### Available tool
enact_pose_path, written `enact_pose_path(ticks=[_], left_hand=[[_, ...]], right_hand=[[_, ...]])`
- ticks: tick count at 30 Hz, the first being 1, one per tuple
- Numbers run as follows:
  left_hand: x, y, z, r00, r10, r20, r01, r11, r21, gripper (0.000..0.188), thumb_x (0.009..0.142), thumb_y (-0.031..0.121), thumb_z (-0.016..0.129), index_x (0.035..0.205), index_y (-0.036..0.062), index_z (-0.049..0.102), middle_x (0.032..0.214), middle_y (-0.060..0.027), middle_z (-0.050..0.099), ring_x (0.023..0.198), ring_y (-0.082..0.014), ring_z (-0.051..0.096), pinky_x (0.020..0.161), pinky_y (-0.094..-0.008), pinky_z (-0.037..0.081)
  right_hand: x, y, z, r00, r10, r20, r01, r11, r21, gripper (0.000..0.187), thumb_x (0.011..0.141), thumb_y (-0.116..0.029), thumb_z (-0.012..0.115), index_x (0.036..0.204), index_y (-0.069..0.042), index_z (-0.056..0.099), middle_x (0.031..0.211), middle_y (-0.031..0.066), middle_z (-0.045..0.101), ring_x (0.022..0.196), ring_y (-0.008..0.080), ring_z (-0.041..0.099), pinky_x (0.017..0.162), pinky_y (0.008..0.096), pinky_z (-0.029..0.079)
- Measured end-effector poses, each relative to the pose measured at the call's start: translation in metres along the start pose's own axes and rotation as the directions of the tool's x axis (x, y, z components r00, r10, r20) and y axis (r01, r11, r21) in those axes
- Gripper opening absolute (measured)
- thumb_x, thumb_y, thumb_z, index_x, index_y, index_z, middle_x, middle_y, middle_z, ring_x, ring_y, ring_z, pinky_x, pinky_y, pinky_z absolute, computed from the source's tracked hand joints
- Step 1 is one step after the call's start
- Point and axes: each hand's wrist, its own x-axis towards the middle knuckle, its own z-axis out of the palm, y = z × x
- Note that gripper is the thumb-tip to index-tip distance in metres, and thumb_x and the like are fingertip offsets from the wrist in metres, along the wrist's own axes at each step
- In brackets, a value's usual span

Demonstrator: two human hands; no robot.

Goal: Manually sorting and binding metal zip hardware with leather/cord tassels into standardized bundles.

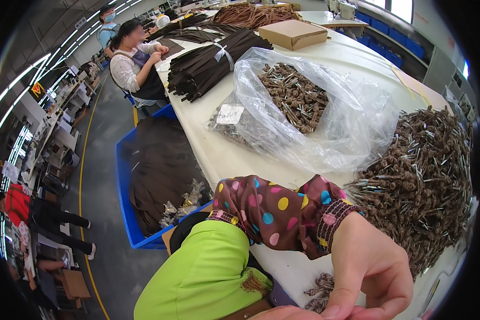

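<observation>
My left hand [370, 272], in a brown polka-dot sleeve cover, is at the lower right. Its thumb and fingers are curled together near the lower edge; whatever lies between them is out of sight. Only a sliver of my right hand [285, 313] shows at the lower edge, close to the left thumb, and its fingers are cut off. Right beside my left hand lies a small bunch of knotted brown cords [321, 290]. Farther right rises a big heap of similar brown cords [421, 181] with shiny, pale tips.
A clear plastic bag [352, 133] of cords lies open on the white table [197, 125]. Behind it are dark strip bundles [208, 64] and a cardboard box [293, 34]. A blue crate [124, 197] holds dark brown pieces. One co-worker [136, 69] sits at the table's far left.
</observation>
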Motion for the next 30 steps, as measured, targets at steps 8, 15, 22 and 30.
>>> enact_pose_path(ticks=[8,15,22,30], left_hand=[[-0.013,-0.010,-0.006,0.977,-0.136,-0.167,0.163,0.973,0.165,0.057,0.055,0.037,0.086,0.075,-0.0039,0.052,0.068,-0.0052,0.061,0.065,-0.0066,0.051,0.056,-0.0244,0.043],[-0.012,-0.008,-0.002,0.970,-0.152,-0.191,0.191,0.960,0.205,0.059,0.054,0.038,0.086,0.074,-0.0048,0.051,0.067,-0.0054,0.061,0.064,-0.0069,0.051,0.056,-0.0246,0.043],[0.005,0.001,-0.003,1.000,0.011,-0.029,-0.009,0.999,0.052,0.023,0.075,0.015,0.073,0.077,0.0041,0.052,0.070,-0.0003,0.049,0.065,-0.0118,0.046,0.065,-0.0246,0.039],[-0.040,0.064,-0.008,0.871,0.407,-0.274,-0.233,0.835,0.499,0.034,0.081,0.007,0.064,0.111,0.0038,0.047,0.085,-0.0066,0.058,0.075,-0.0155,0.060,0.076,-0.0321,0.048]], right_hand=[[-0.001,0.001,-0.003,1.000,-0.028,0.003,0.028,0.999,-0.025,0.006,0.088,-0.010,0.056,0.092,-0.006,0.055,0.064,-0.0008,0.052,0.043,0.0021,0.035,0.038,0.0163,0.025],[0.001,0.001,0.001,1.000,-0.021,0.021,0.021,1.000,-0.008,0.008,0.088,-0.010,0.056,0.094,-0.006,0.055,0.066,-0.0005,0.053,0.043,0.0021,0.035,0.038,0.0163,0.025],[-0.004,0.002,-0.013,0.999,-0.041,-0.009,0.041,0.999,-0.006,0.009,0.087,-0.010,0.057,0.095,-0.005,0.056,0.067,-0.0005,0.053,0.043,0.0023,0.035,0.038,0.0162,0.025],[0.008,0.014,-0.003,0.988,-0.152,0.014,0.153,0.986,-0.062,0.013,0.089,-0.015,0.055,0.096,-0.005,0.052,0.062,-0.0042,0.049,0.036,0.0002,0.030,0.032,0.0159,0.020]])
